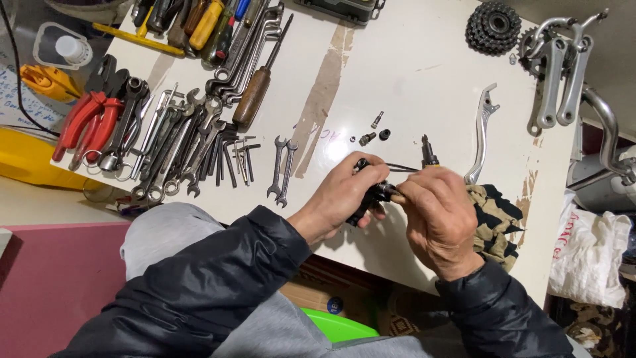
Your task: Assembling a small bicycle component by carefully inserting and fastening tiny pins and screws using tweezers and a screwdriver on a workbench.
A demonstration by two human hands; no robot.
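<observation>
My left hand (341, 195) grips a small black bicycle brake-lever body (369, 197) just above the white table (411, 73). Closed around a screwdriver whose black tip (428, 152) sticks up past the fingers, my right hand (438, 215) presses against that black part. A thin black cable (401, 167) runs from the part toward the screwdriver. Small loose screws and a black nut (375, 132) lie just beyond my hands. A silver brake lever blade (481, 136) rests to the right of them.
Two small spanners (281, 169) lie left of my hands; beyond are many wrenches, hex keys (235, 156), red pliers (89, 119) and screwdrivers (255, 89). A black cassette sprocket (493, 26) and silver cranks (560, 73) sit far right. A camouflage rag (493, 222) lies by my right wrist.
</observation>
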